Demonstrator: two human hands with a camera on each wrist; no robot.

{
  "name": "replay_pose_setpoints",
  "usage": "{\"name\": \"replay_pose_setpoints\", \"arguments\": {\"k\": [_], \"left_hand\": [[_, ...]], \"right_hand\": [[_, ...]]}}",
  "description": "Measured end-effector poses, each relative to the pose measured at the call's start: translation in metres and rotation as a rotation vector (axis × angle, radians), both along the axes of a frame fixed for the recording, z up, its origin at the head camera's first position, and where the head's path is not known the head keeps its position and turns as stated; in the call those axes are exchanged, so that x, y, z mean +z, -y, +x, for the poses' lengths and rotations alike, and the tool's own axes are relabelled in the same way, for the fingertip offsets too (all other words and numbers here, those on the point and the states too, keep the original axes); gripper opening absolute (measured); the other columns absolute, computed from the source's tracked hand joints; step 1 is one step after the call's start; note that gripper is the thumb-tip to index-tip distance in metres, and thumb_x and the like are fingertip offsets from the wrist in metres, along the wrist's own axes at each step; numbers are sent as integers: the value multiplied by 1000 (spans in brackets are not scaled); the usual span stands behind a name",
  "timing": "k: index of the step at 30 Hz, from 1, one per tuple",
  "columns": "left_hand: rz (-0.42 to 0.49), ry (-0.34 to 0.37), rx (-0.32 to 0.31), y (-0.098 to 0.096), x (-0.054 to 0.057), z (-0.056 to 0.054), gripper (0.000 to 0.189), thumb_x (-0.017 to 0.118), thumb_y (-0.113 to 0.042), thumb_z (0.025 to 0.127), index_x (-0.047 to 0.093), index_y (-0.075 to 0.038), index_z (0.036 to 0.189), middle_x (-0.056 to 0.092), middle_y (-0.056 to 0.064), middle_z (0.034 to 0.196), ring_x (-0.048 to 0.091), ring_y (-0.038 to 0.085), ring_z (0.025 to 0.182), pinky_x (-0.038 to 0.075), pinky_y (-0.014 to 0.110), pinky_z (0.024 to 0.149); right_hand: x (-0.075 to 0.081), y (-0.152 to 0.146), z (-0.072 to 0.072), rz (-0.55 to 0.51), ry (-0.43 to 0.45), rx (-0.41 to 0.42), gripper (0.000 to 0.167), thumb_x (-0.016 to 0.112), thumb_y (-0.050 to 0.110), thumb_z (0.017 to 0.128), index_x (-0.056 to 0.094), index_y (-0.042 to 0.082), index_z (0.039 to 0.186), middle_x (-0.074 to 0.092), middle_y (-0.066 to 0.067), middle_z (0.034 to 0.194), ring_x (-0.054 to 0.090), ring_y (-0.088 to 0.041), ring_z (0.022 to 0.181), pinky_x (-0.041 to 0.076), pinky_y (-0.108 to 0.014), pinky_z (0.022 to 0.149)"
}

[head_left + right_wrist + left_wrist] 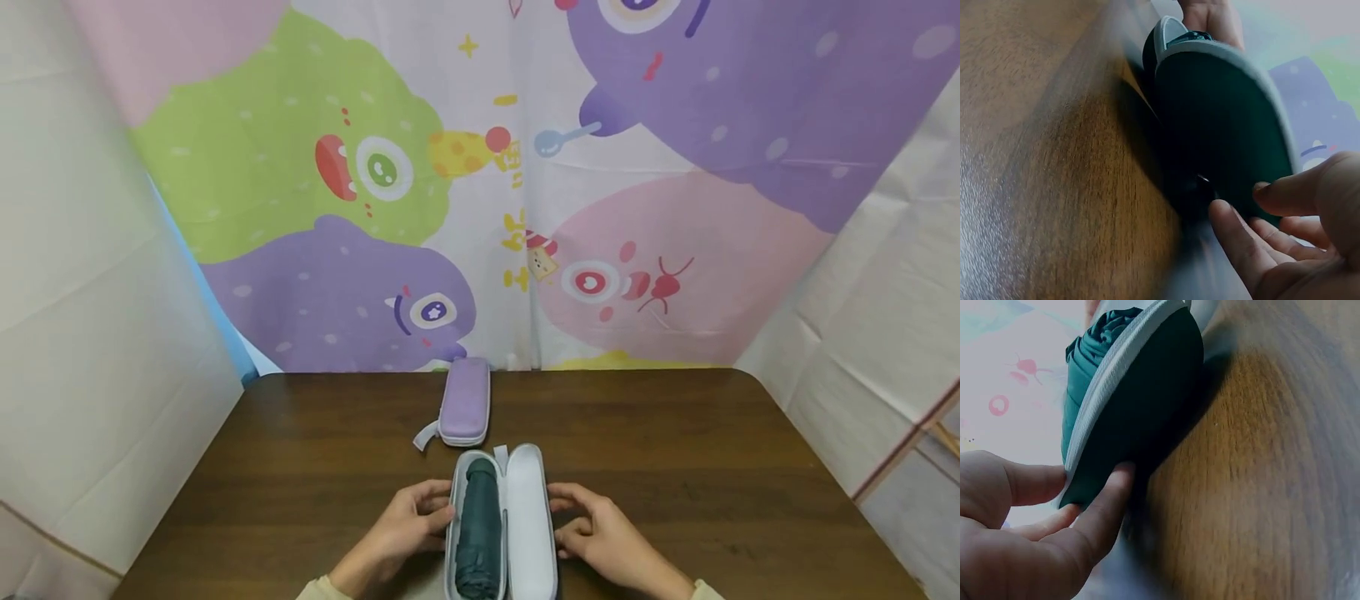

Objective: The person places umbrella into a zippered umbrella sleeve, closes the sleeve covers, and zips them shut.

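An opened zip case, dark green outside with a pale lining, lies on the table in the head view, its lid spread to the right. A rolled dark green compact umbrella fills its left half. My left hand pinches the left edge, thumb at the pale rim and forefinger against the green outer side. On the right, my right hand touches the lid with its fingertips. The right wrist view shows its thumb and fingers along the lid's green outer face.
Behind the open case lies a closed purple zip case with a strap at its near left. The brown wooden table ends at a curtain printed with cartoon monsters. Pale cloth walls stand on both sides.
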State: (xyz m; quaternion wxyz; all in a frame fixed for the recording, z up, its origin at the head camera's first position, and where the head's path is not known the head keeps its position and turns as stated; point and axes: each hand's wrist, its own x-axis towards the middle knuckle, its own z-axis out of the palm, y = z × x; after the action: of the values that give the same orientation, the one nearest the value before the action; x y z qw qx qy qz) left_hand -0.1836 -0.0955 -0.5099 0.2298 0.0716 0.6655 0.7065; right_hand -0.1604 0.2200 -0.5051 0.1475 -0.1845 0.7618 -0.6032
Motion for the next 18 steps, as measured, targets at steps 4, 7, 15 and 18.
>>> {"name": "replay_pose_setpoints", "arguments": {"k": [4,7,15,18], "left_hand": [[-3,-3,3,-4,-2,1,47,59,-3,102,44,16,143,69,19,120,70,19,96,62,39,79],[2,-4,6,-10,-4,3,48,60,-3,102,44,16,143,70,18,119,70,18,96,62,38,77],[22,37,-17,-18,-2,5,49,59,-1,101,42,14,145,71,19,118,69,18,97,61,36,76],[-16,22,-41,-17,1,4,51,59,2,100,42,15,146,70,24,122,69,19,96,61,36,74]], "right_hand": [[0,-1,-1,-40,-6,13,56,68,1,97,43,-13,146,53,-38,135,74,-13,92,62,-34,75],[2,-1,-1,-46,-14,22,58,70,6,97,45,-10,146,51,-38,138,74,-12,96,62,-33,78],[7,1,2,-51,-17,20,59,71,12,97,46,-4,149,44,-34,150,72,-10,105,59,-26,82],[7,3,2,-42,-40,7,56,71,12,98,49,-2,147,48,-32,149,71,-9,106,58,-25,82]]}}
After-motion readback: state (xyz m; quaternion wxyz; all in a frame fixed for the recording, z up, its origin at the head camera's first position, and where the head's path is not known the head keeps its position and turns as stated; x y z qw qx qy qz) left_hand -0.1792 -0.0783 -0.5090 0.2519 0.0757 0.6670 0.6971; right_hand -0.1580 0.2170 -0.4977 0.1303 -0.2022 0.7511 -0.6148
